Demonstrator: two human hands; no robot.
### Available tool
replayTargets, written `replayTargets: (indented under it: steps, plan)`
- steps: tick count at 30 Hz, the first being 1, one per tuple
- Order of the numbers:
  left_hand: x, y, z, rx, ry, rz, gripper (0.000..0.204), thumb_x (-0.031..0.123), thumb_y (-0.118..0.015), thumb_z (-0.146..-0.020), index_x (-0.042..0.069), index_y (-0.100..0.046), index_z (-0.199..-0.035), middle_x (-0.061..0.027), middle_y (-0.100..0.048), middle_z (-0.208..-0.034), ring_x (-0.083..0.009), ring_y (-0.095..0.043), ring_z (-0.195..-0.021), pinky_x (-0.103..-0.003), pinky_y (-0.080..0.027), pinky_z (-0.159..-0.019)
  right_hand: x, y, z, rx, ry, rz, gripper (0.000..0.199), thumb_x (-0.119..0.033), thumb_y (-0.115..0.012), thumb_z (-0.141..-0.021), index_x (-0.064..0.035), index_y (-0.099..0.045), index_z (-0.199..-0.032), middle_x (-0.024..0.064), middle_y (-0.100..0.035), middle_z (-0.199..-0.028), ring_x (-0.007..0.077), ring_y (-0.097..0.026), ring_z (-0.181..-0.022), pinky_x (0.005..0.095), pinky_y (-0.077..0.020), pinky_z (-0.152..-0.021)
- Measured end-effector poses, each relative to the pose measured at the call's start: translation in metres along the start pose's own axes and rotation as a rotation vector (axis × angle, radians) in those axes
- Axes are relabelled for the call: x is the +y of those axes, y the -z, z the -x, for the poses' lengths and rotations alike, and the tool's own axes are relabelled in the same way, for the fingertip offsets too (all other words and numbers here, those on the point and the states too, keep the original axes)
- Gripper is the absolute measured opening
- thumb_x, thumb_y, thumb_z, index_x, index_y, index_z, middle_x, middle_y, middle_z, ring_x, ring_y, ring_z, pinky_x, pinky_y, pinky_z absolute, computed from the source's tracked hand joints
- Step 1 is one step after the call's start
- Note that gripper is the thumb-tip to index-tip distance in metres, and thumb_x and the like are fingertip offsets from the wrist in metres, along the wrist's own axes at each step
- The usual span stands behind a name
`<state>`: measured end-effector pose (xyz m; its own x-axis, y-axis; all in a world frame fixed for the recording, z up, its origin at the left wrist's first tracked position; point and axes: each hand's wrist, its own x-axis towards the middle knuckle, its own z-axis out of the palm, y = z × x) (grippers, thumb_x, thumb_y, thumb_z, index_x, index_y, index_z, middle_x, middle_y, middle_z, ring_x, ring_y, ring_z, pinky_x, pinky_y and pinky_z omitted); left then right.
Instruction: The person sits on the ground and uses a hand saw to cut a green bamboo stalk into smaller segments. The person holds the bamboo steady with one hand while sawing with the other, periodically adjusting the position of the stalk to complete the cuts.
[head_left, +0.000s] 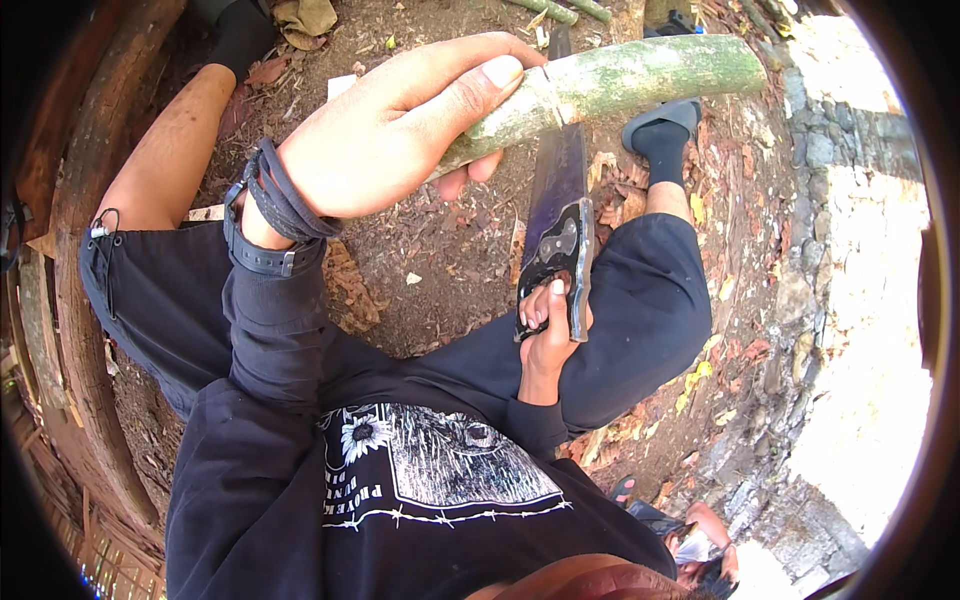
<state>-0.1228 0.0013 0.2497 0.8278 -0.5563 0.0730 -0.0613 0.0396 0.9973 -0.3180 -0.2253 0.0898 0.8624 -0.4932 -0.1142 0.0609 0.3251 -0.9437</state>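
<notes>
A length of green, pale-mottled bamboo [660,78] lies across the upper part of the view. My left hand [390,125] is closed round its left part, thumb on top and fingertips showing underneath. Below it, my right hand [550,335] grips the black handle of a handsaw [563,165]. The saw's dark blade points away from me and crosses the bamboo, showing on both sides of it. A narrow pale cut line runs over the bamboo there, just right of my left fingers. Where they cross, the bamboo hides the blade.
Bare soil with wood chips and dry leaves [350,285] lies between my spread legs. A curved wooden beam [90,290] runs along the left. Green stalks [545,10] lie at the far edge. Stone paving [820,220] borders the right; another person [705,540] is at lower right.
</notes>
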Motion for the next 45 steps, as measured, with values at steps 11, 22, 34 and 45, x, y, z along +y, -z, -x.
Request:
replayTargets:
  steps: [11,22,34,45]
  plan:
    - [-0.019,0.013,-0.015,-0.081,-0.108,-0.28,0.051,0.041,-0.071,-0.105,0.003,-0.058,-0.136,-0.0054,-0.065,-0.082,-0.014,-0.064,-0.071,-0.033,-0.053,-0.066,-0.004,-0.002,0.002,0.024,-0.005,-0.028,0.017,-0.004,-0.061,-0.108,-0.0035,-0.052,-0.093,0.0006,-0.045,-0.065,0.0101,-0.044,-0.051,0.0273,-0.0382,-0.049]
    - [-0.154,0.07,-0.088,0.049,0.017,-1.225,0.062,0.05,-0.077,-0.095,0.008,-0.069,-0.14,-0.0224,-0.078,-0.113,-0.0401,-0.075,-0.107,-0.05,-0.06,-0.093,-0.007,0.001,0.0,0.032,0.029,-0.082,0.013,-0.005,-0.06,-0.109,-0.0017,-0.056,-0.096,-0.0009,-0.044,-0.066,0.0093,-0.045,-0.051,0.0259,-0.0381,-0.049]
    - [-0.254,0.065,-0.085,0.054,0.281,-1.267,0.049,0.044,-0.076,-0.089,0.005,-0.076,-0.118,-0.0243,-0.079,-0.098,-0.0439,-0.077,-0.096,-0.054,-0.061,-0.088,-0.002,0.003,0.008,-0.002,0.067,0.057,0.014,-0.006,-0.067,-0.106,0.002,-0.059,-0.098,0.0017,-0.053,-0.068,0.0089,-0.049,-0.053,0.0263,-0.039,-0.05]
    - [-0.253,0.06,-0.091,0.155,0.405,-1.328,0.04,0.04,-0.077,-0.084,0.004,-0.083,-0.099,-0.0255,-0.08,-0.099,-0.0397,-0.079,-0.097,-0.047,-0.063,-0.089,0.052,-0.048,-0.008,-0.165,0.065,0.312,0.018,-0.016,-0.077,-0.103,0.0,-0.072,-0.096,-0.004,-0.06,-0.069,0.004,-0.052,-0.061,0.0255,-0.0403,-0.054]
